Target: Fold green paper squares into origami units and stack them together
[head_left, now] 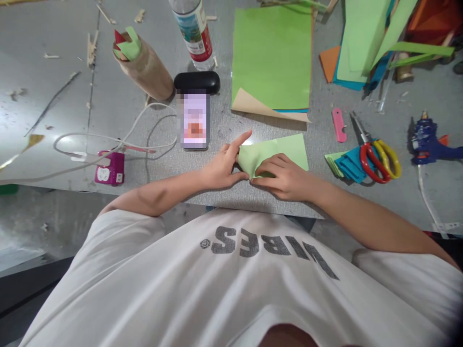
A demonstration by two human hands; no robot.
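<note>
A light green paper [294,152] lies on the grey table [217,193] near its front edge, its left end curled upward. My left hand [226,166] is at the paper's left end, the index finger stretched out and the thumb touching the lower corner. On the paper's lower edge rests my right hand [284,178], its fingers bent and pressed together on the sheet close to my left thumb. The palm of my right hand hides part of the paper.
Behind the paper are stacked green sheets [271,58], a phone [195,120], a black case [197,82] and a bottle [197,38]. To the right lie scissors [374,161], a pink cutter [339,125] and a blue glue gun [427,142]. A purple plug adapter [110,168] sits left.
</note>
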